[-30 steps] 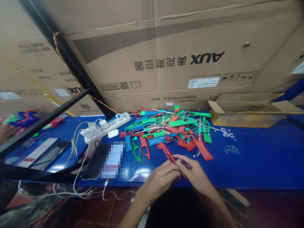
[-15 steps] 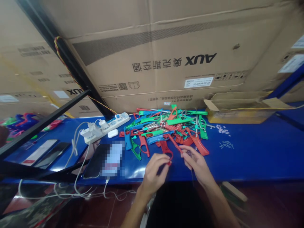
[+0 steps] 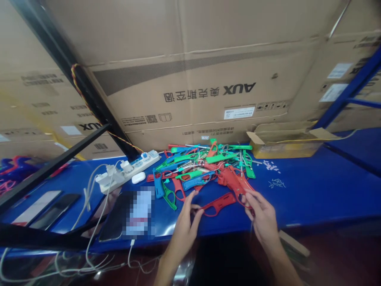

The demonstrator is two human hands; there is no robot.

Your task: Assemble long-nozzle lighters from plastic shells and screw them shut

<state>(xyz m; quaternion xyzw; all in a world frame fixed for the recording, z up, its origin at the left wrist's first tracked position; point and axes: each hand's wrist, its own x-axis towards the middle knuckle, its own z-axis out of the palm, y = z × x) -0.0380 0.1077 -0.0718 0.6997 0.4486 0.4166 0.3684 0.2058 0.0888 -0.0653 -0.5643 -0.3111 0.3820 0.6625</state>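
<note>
Fingers (image 3: 192, 202) of my left hand (image 3: 184, 228) pinch the left end of a red part (image 3: 218, 203), thumb on one side and fingertips on the other, so that hand is clamped on it. The part lies flat and slanted on the blue table (image 3: 315, 190), just in front of the pile (image 3: 208, 167), between my two hands. My right hand (image 3: 262, 216) sits at the part's right end with its fingers curled against a red loop (image 3: 239, 190) at the pile's near edge; I cannot tell whether they really grip it or only touch it. The pile is a tangle of red, green and blue parts with thin metal bits among them, and it crowds right up to where I work. Left of my left hand lies a phone (image 3: 114, 218) with a cable plugged into its near end. Behind it are a white earbud case (image 3: 138, 177) and a power strip (image 3: 127, 171) with white cords trailing off the table edge. Right of the pile are two small scatters of white bits (image 3: 274, 167), and behind them an open carton (image 3: 282, 145). A big cardboard box (image 3: 193, 71) walls off the back, and a black bar (image 3: 59, 157) cuts across the left.
</note>
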